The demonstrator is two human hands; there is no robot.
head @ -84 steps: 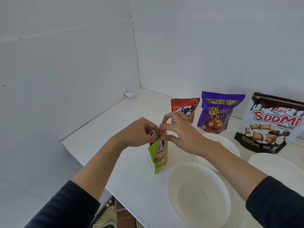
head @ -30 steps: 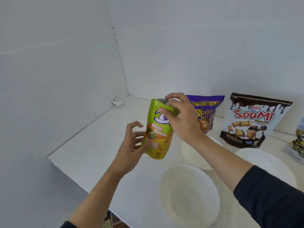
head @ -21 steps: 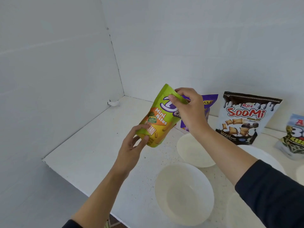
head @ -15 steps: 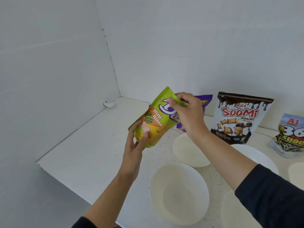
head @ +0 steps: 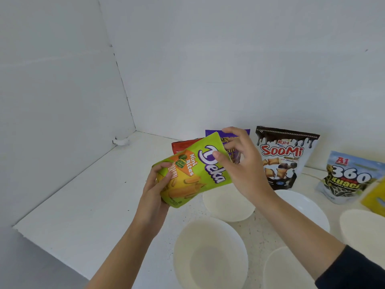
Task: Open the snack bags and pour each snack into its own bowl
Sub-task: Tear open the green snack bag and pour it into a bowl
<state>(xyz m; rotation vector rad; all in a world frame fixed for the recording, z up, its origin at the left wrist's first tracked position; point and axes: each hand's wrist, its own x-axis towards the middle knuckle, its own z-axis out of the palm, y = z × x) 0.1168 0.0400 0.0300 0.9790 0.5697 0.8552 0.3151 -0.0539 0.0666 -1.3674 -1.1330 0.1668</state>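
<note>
you've tipped the bag sideways at mid-frame; your left hand grips its base, your right hand pinches its top; i judge pouring into the bowl below comes next.

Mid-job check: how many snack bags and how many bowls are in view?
Snack bags: 5 (green Deka bag, red bag, purple bag, Soomi bag, Kuaci bag)
Bowls: 5 (near bowl, rear bowl, right bowl, far-right bowl, bottom-right bowl)
Blurred yellow thing, right edge: 1
Total: 11

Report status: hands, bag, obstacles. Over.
Left hand grips Deka bag low; right hand pinches its top. Bag tilted, nothing poured. Nearest bowl empty, unobstructed.
</note>
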